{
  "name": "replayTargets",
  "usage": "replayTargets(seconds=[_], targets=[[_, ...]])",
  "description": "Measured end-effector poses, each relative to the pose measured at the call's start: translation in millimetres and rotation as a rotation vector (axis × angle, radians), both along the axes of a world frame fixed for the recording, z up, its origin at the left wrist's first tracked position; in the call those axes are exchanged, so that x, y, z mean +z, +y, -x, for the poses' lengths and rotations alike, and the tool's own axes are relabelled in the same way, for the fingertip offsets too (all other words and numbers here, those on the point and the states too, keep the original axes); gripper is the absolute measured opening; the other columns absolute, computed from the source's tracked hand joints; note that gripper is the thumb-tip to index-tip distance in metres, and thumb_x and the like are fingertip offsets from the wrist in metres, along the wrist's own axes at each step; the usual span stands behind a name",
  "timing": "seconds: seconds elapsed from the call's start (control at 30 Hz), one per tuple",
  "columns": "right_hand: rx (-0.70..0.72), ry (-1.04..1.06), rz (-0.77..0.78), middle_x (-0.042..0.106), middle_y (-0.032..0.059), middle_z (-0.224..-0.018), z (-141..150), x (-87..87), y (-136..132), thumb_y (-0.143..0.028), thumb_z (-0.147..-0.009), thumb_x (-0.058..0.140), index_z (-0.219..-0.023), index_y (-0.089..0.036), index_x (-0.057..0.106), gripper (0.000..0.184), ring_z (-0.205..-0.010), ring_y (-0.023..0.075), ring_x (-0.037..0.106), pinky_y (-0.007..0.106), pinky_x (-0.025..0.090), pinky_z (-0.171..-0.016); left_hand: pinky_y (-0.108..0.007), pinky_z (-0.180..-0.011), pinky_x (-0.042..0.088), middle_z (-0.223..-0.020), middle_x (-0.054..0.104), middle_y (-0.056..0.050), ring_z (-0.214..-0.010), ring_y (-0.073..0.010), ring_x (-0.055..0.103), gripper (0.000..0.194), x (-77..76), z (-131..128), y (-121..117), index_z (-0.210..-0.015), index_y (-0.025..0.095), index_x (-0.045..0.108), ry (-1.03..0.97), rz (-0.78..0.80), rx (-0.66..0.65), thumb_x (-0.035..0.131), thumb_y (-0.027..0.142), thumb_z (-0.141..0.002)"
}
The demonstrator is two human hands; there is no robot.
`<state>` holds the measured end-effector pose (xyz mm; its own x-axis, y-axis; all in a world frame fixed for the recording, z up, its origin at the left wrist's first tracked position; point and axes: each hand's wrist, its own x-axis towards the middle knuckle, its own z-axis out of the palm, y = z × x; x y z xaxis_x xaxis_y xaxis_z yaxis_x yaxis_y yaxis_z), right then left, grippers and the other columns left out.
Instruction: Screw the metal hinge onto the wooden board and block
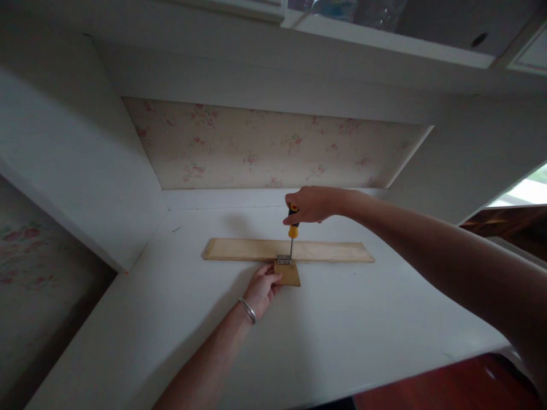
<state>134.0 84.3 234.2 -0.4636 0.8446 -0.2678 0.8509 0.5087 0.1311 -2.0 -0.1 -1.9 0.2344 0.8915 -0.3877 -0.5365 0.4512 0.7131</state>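
Observation:
A long pale wooden board lies across the white desk. A small darker wooden block sits against its near edge, joined by a small metal hinge. My right hand is closed around the yellow and black handle of a screwdriver, which stands upright with its tip on the hinge. My left hand, with a silver bracelet on the wrist, has its fingers curled on the left side of the small block.
The desk sits in a white alcove with flowered wallpaper at the back and a white side wall at left. A shelf runs overhead. The desk's front edge borders a reddish floor at bottom right.

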Motion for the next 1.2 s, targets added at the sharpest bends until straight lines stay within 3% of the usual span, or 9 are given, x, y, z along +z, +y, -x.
replayTargets(seconds=[0.1, 0.23, 0.37, 0.53, 0.7, 0.8, 1.0, 1.1, 1.2], targets=[[0.011, 0.006, -0.122, 0.067, 0.0150, -0.094, -1, 0.1, 0, -0.068, -0.077, 0.045, -0.105, -0.017, 0.058, 0.059, -0.081, 0.0261, 0.062, 0.031, 0.039, -0.061, -0.019, -0.060, 0.050, -0.100, 0.068, -0.010, -0.079, -0.0145, 0.065, 0.029, 0.7, 1, -1, -0.096, 0.012, 0.064, 0.002, 0.003, 0.006, 0.059, 0.000, -0.069], [0.056, 0.109, 0.136, 0.068, 0.0096, -0.088, -2, 0.0, 0, -0.053, -0.080, 0.050, -0.120, -0.018, 0.049, 0.053, -0.070, 0.0196, 0.063, 0.028, 0.041, -0.059, -0.020, -0.060, 0.050, -0.101, 0.067, -0.011, -0.080, -0.0155, 0.065, 0.028, 1.7, 1, -2, -0.095, 0.011, 0.063, -0.005, 0.006, 0.002, 0.059, 0.000, -0.070], [0.003, -0.014, -0.100, 0.067, 0.0152, -0.090, -2, -0.8, 0, -0.064, -0.079, 0.044, -0.101, -0.016, 0.059, 0.055, -0.076, 0.0258, 0.062, 0.033, 0.040, -0.061, -0.021, -0.062, 0.050, -0.101, 0.067, -0.011, -0.081, -0.0161, 0.065, 0.028, 1.4, 2, -1, -0.095, 0.012, 0.063, -0.009, -0.001, 0.000, 0.059, 0.000, -0.070], [0.145, 0.115, 0.049, 0.066, 0.0110, -0.098, -3, -0.5, -3, -0.049, -0.078, 0.055, -0.115, -0.019, 0.051, 0.047, -0.078, 0.0202, 0.062, 0.028, 0.041, -0.063, -0.019, -0.058, 0.048, -0.096, 0.068, -0.009, -0.075, -0.0138, 0.065, 0.029, 1.4, 2, -1, -0.094, 0.013, 0.064, -0.007, -0.006, -0.005, 0.060, 0.000, -0.069], [0.134, 0.020, -0.170, 0.064, 0.0132, -0.101, 2, 0.7, -18, -0.058, -0.078, 0.052, -0.106, -0.019, 0.057, 0.049, -0.085, 0.0262, 0.061, 0.031, 0.040, -0.064, -0.018, -0.059, 0.048, -0.096, 0.069, -0.008, -0.079, -0.0141, 0.065, 0.030, 0.9, 1, -1, -0.095, 0.012, 0.064, -0.004, -0.025, -0.004, 0.060, 0.001, -0.068], [0.210, 0.112, -0.018, 0.064, 0.0100, -0.107, 2, 1.7, -23, -0.044, -0.079, 0.055, -0.118, -0.021, 0.050, 0.045, -0.084, 0.0200, 0.062, 0.027, 0.041, -0.064, -0.017, -0.057, 0.047, -0.096, 0.069, -0.008, -0.079, -0.0136, 0.065, 0.032, -0.5, 0, 0, -0.096, 0.013, 0.064, 0.014, -0.016, -0.002, 0.059, 0.001, -0.067], [0.075, 0.003, -0.131, 0.066, 0.0140, -0.096, -3, 2.2, -17, -0.059, -0.078, 0.050, -0.104, -0.018, 0.058, 0.049, -0.085, 0.0266, 0.061, 0.031, 0.040, -0.063, -0.018, -0.058, 0.049, -0.101, 0.069, -0.009, -0.081, -0.0151, 0.066, 0.031, -2.3, 1, 0, -0.095, 0.013, 0.064, 0.014, -0.018, -0.004, 0.061, 0.002, -0.067], [0.112, 0.125, 0.044, 0.067, 0.0102, -0.098, -5, 1.1, -14, -0.048, -0.078, 0.055, -0.119, -0.019, 0.049, 0.050, -0.079, 0.0201, 0.063, 0.027, 0.040, -0.063, -0.018, -0.058, 0.049, -0.102, 0.069, -0.010, -0.081, -0.0155, 0.066, 0.032, -2.7, 1, 0, -0.096, 0.013, 0.065, 0.016, -0.015, -0.001, 0.062, 0.002, -0.066], [-0.006, 0.008, -0.003, 0.067, 0.0113, -0.082, -4, 0.3, -12, -0.060, -0.079, 0.047, -0.103, -0.017, 0.057, 0.050, -0.069, 0.0221, 0.062, 0.030, 0.039, -0.059, -0.018, -0.058, 0.049, -0.102, 0.069, -0.009, -0.080, -0.0151, 0.065, 0.033, -2.8, 1, 0, -0.096, 0.013, 0.065, 0.018, -0.003, 0.007, 0.063, 0.002, -0.065]])
